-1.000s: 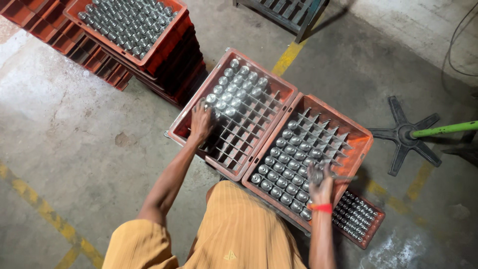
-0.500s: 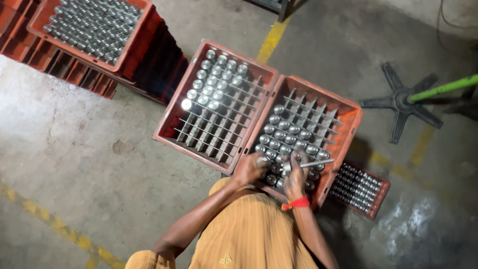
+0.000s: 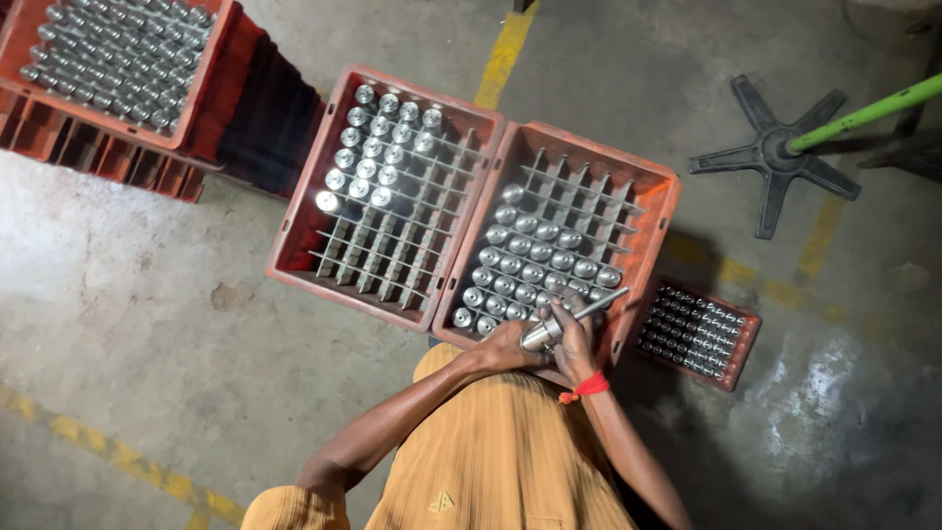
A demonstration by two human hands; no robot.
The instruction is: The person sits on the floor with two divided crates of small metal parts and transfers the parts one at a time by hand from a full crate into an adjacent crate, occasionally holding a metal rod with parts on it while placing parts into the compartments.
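A shiny metal part point(image 3: 546, 332), a smooth round cylinder with a thin rod sticking out toward the upper right, lay across both hands at the near edge of the right crate point(image 3: 659, 196). The left hand point(image 3: 506, 345) was wrapped around the thick end of the part, and the right hand point(image 3: 574, 339), with a red band point(image 3: 587, 387) at the wrist, was closed over the same part from the other side, so the two hands touched. The right crate was red-orange plastic, rectangular, split by thin grey dividers into small square cells; polished round metal caps filled the rows toward its near edge, while the cells along its far edge stood open. Touching its left wall sat a second crate point(image 3: 294, 231) of the same make, with similar metal pieces packed at its far edge only. I could not count the pieces exactly. A third, smaller crate point(image 3: 751, 339) of tiny dark parts rested on the rough concrete floor point(image 3: 137, 334) just beyond the right crate's near right corner. A fourth, full crate point(image 3: 211, 59) topped a stack of red crates at the upper left. A black five-armed star base point(image 3: 767, 157) holding a green pole point(image 3: 868, 110) stood on the floor at the upper right, near worn yellow painted lines point(image 3: 502, 54).
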